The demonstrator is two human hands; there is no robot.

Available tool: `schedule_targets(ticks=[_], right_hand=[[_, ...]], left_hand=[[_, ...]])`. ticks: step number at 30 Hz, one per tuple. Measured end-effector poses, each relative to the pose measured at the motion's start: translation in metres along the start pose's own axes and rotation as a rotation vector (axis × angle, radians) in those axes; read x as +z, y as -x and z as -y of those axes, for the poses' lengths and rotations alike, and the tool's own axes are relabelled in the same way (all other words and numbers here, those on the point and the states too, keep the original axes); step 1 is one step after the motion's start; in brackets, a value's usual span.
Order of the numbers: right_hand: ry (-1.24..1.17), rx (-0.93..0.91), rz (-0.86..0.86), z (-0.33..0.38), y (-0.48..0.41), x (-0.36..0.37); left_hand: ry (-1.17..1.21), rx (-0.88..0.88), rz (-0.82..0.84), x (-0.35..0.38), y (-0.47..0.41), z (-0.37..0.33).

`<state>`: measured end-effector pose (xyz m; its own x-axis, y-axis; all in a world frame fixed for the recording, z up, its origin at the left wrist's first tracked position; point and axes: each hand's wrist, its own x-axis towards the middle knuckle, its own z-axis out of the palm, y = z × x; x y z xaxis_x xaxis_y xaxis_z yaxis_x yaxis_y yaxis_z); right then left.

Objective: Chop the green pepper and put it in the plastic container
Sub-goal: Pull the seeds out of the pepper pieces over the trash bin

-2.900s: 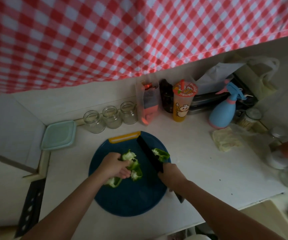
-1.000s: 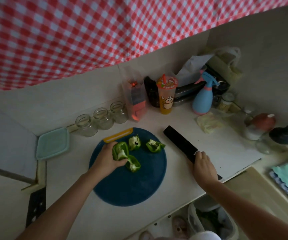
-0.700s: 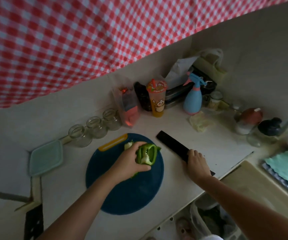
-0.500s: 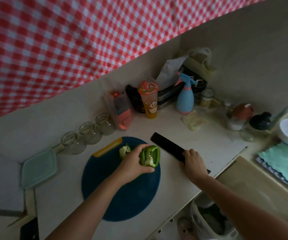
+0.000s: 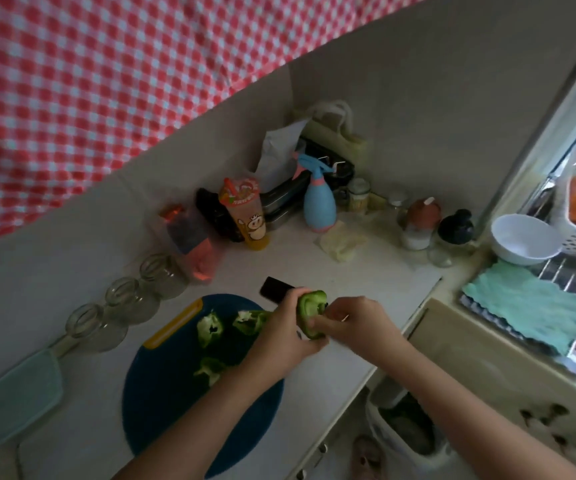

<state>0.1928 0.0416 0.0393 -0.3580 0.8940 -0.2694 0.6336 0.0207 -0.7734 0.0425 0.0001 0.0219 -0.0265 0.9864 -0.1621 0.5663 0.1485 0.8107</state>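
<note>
The left hand (image 5: 286,336) is curled around a green pepper piece (image 5: 309,315), holding it up off the blue cutting board (image 5: 175,403) with its hollow side turned toward the right hand (image 5: 356,323). The right fingers (image 5: 321,318) reach into that hollow, partly bent; whether they pinch anything I cannot tell. My guess is that the piece is raised so the core and seeds can be pulled out before chopping. The pepper piece sits between both hands, wrapped by the left fingers and touched by the right ones, above the board's right edge. Three more pepper pieces (image 5: 210,329) lie on the board's far half. The knife (image 5: 274,289) rests on the worktop (image 5: 366,268) just beyond the hands, its handle hidden. A pale green plastic container (image 5: 20,396) waits near the worktop's left edge.
</note>
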Motion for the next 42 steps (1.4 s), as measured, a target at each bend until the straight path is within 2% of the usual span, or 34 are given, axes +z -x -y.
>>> schedule_targets(ticks=[3,7,11,14,17,20,24,29,31,38,42], right_hand=[[-0.053,0.082,0.019,-0.009,-0.006,-0.015],[-0.013,0.133,0.073,-0.027,-0.010,-0.040],[0.153,0.162,0.090,-0.043,-0.010,-0.067],[0.165,0.100,0.131,-0.051,-0.003,-0.081],[0.219,0.029,0.142,-0.059,0.007,-0.090],[0.198,-0.012,0.153,-0.070,0.013,-0.098],[0.210,-0.002,0.128,-0.082,0.021,-0.099],[0.318,0.086,0.120,-0.097,0.028,-0.101],[0.295,0.125,0.162,-0.106,0.029,-0.100],[0.453,0.121,0.232,-0.125,0.030,-0.094],[0.445,0.103,0.246,-0.130,0.031,-0.099]], left_hand=[[-0.014,0.028,0.012,0.021,-0.014,-0.012],[0.023,0.017,0.160,0.038,-0.027,-0.026],[0.300,-0.021,0.324,0.041,-0.041,-0.038],[0.437,-0.057,0.423,0.039,-0.050,-0.049],[0.433,-0.069,0.585,0.043,-0.058,-0.056],[0.303,0.000,0.692,0.052,-0.064,-0.059],[0.152,0.081,0.648,0.074,-0.067,-0.062],[0.154,0.101,0.594,0.097,-0.073,-0.054],[0.173,0.076,0.636,0.106,-0.075,-0.049],[0.344,-0.119,0.734,0.126,-0.072,-0.037],[0.355,-0.121,0.741,0.128,-0.075,-0.038]])
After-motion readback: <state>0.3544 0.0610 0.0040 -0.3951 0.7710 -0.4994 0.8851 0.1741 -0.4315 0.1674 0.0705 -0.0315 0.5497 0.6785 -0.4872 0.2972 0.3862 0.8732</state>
